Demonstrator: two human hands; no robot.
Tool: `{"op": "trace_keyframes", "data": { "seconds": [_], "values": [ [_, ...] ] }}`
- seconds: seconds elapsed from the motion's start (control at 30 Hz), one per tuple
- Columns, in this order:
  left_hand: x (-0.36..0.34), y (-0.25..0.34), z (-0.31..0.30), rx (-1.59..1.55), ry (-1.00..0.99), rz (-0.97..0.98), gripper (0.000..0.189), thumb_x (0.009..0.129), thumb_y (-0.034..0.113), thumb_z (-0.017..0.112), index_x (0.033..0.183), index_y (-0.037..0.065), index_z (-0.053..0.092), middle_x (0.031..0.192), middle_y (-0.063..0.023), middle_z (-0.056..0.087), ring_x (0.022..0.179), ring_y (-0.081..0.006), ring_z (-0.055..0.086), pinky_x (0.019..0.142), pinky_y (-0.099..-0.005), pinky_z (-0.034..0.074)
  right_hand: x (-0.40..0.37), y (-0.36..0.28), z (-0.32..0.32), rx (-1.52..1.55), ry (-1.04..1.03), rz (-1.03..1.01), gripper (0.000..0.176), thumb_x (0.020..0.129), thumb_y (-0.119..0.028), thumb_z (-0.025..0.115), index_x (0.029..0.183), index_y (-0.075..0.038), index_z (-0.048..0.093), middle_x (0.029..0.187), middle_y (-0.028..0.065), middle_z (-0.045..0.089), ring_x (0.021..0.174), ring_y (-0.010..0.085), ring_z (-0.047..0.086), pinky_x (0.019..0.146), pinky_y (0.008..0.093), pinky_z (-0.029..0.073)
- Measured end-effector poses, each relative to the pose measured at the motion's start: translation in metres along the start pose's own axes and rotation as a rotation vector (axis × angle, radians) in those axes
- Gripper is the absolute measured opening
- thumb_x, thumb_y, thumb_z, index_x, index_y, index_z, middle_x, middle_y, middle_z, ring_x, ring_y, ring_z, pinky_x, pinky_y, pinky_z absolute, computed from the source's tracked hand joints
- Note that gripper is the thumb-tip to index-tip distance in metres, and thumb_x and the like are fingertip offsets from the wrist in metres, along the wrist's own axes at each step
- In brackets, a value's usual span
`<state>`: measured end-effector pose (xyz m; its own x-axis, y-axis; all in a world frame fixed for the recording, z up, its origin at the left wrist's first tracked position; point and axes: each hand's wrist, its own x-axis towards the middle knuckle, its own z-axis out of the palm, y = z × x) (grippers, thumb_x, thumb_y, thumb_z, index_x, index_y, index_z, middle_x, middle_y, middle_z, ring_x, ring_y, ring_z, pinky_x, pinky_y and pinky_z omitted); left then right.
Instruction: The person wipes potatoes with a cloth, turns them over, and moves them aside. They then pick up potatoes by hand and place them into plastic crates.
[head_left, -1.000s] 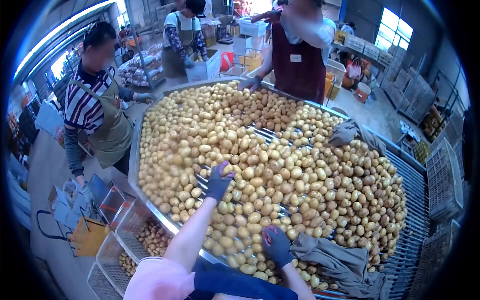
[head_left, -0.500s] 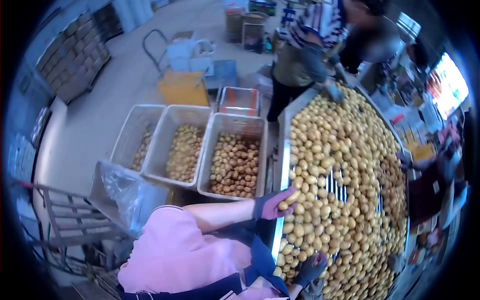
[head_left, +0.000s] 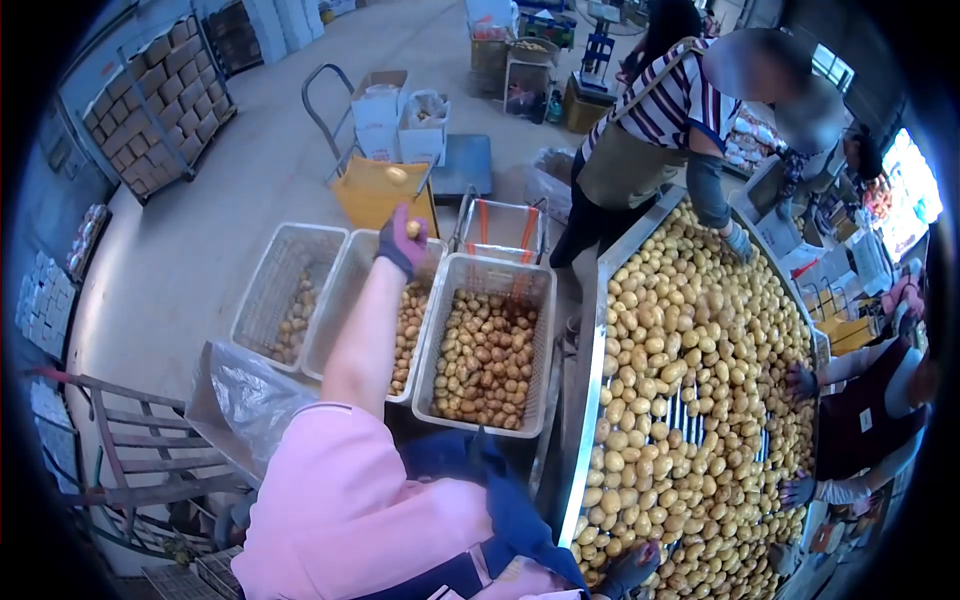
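Note:
My left hand [head_left: 402, 240], in a grey and purple glove, is raised over the middle crate [head_left: 342, 280], its fingers closed around a potato [head_left: 412, 229]. Another potato [head_left: 397, 175] hangs in the air just beyond the fingertips, apart from the hand. At the bottom of the view my right hand [head_left: 630, 570], gloved too, rests low over the potatoes [head_left: 690, 350] on the metal sorting table [head_left: 588, 400]. Its fingers look curled in, and what they hold is hidden.
A left crate [head_left: 262, 255] and a right crate [head_left: 548, 340] also hold potatoes. A plastic-lined box [head_left: 225, 400] stands near my left side. One co-worker [head_left: 650, 130] reaches in from the far end, another [head_left: 870, 420] from the right edge. A yellow board [head_left: 375, 195] stands behind the crates.
My left hand has swung from the table's edge up and left over the crates. One potato is now airborne. My right hand has shifted slightly lower.

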<state>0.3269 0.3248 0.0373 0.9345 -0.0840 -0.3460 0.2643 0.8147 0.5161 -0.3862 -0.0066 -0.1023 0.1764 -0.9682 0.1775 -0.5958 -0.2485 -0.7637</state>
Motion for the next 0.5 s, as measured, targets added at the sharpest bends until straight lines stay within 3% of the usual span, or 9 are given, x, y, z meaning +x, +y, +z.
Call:
{"op": "trace_keyframes", "data": {
  "seconds": [0.07, 0.1, 0.13, 0.17, 0.23, 0.27, 0.37, 0.43, 0.5],
  "values": [
    [0.058, 0.019, -0.076, 0.073, -0.246, 0.018, 0.022, 0.089, 0.03, 0.06, 0.098, 0.012, 0.05, 0.081, -0.0059, 0.055, 0.07, -0.0169, 0.058, 0.056, -0.0244, 0.051, -0.006, -0.05, -0.004, 0.352, -0.06, 0.412, 0.043, 0.089, -0.029, 0.056, 0.121, 0.001, 0.053, 0.112, 0.0106, 0.057, 0.097, 0.0184, 0.054, 0.082, 0.0285, 0.043],
    [0.08, 0.019, -0.119, 0.089, -0.486, 0.036, 0.023, 0.09, 0.028, 0.059, 0.103, 0.011, 0.051, 0.087, -0.0085, 0.057, 0.078, -0.019, 0.06, 0.064, -0.0274, 0.053, -0.012, -0.111, 0.004, 0.366, 0.066, 0.371, 0.046, 0.092, -0.033, 0.053, 0.122, 0.002, 0.051, 0.114, 0.0115, 0.057, 0.101, 0.0212, 0.054, 0.084, 0.0317, 0.044],
    [0.048, 0.012, -0.108, 0.343, -0.08, 0.259, 0.028, 0.09, 0.027, 0.058, 0.109, 0.008, 0.051, 0.097, -0.0098, 0.056, 0.088, -0.0197, 0.058, 0.075, -0.0295, 0.05, -0.005, -0.098, 0.01, 0.446, 0.051, 0.401, 0.045, 0.09, -0.031, 0.054, 0.125, -0.003, 0.051, 0.118, 0.006, 0.053, 0.098, 0.0128, 0.05, 0.08, 0.0249, 0.041],
    [0.011, 0.005, -0.099, 0.593, 0.325, 0.482, 0.033, 0.09, 0.026, 0.057, 0.115, 0.005, 0.051, 0.106, -0.0111, 0.056, 0.099, -0.0203, 0.056, 0.086, -0.0315, 0.047, -0.008, -0.147, 0.014, 0.222, 0.007, 0.117, 0.048, 0.091, -0.034, 0.051, 0.129, -0.004, 0.047, 0.125, 0.0058, 0.049, 0.103, 0.0193, 0.05, 0.084, 0.0309, 0.042],
    [0.037, -0.004, -0.186, 0.98, 0.428, 0.558, 0.041, 0.09, 0.025, 0.056, 0.122, 0.001, 0.048, 0.12, -0.011, 0.051, 0.11, -0.0193, 0.049, 0.097, -0.0332, 0.039, 0.006, -0.188, 0.039, 0.576, -0.093, 0.315, 0.047, 0.091, -0.032, 0.048, 0.13, -0.006, 0.044, 0.12, 0.0051, 0.047, 0.097, 0.0141, 0.047, 0.081, 0.0275, 0.041],
    [0.011, -0.016, -0.174, 0.867, 0.275, 0.349, 0.038, 0.09, 0.025, 0.056, 0.121, 0.003, 0.05, 0.117, -0.0091, 0.052, 0.107, -0.017, 0.05, 0.094, -0.0311, 0.04, 0.017, -0.17, 0.056, 0.231, -0.218, -0.043, 0.052, 0.088, -0.035, 0.051, 0.131, -0.006, 0.042, 0.117, 0.0051, 0.047, 0.098, 0.0133, 0.047, 0.081, 0.0279, 0.042],
    [-0.079, -0.092, -0.13, 0.745, -0.072, -0.106, 0.017, 0.088, 0.022, 0.056, 0.101, 0.011, 0.06, 0.09, 0.0031, 0.058, 0.08, -0.0084, 0.053, 0.075, -0.0239, 0.044, 0.018, -0.254, 0.097, 0.646, -0.492, 0.176, 0.047, 0.087, -0.022, 0.052, 0.129, -0.002, 0.044, 0.119, 0.0077, 0.048, 0.104, 0.017, 0.049, 0.084, 0.0321, 0.047],
    [-0.147, -0.117, -0.075, 0.997, -0.636, -0.479, 0.024, 0.091, 0.025, 0.054, 0.11, 0.01, 0.057, 0.099, 0.0, 0.057, 0.087, -0.01, 0.055, 0.076, -0.0252, 0.045, 0.014, -0.3, 0.132, 0.665, -0.655, 0.165, 0.047, 0.09, -0.027, 0.054, 0.128, -0.001, 0.047, 0.121, 0.0099, 0.049, 0.098, 0.0159, 0.053, 0.08, 0.0283, 0.049],
    [-0.181, -0.151, -0.059, 0.261, -0.577, -1.007, 0.032, 0.094, 0.02, 0.052, 0.124, 0.008, 0.05, 0.112, -0.0054, 0.058, 0.103, -0.0119, 0.054, 0.086, -0.0277, 0.047, 0.015, -0.342, 0.151, 0.26, -0.977, -0.196, 0.051, 0.088, -0.032, 0.06, 0.13, -0.007, 0.048, 0.123, 0.0101, 0.05, 0.106, 0.0169, 0.052, 0.085, 0.0331, 0.049]
  ]
}}
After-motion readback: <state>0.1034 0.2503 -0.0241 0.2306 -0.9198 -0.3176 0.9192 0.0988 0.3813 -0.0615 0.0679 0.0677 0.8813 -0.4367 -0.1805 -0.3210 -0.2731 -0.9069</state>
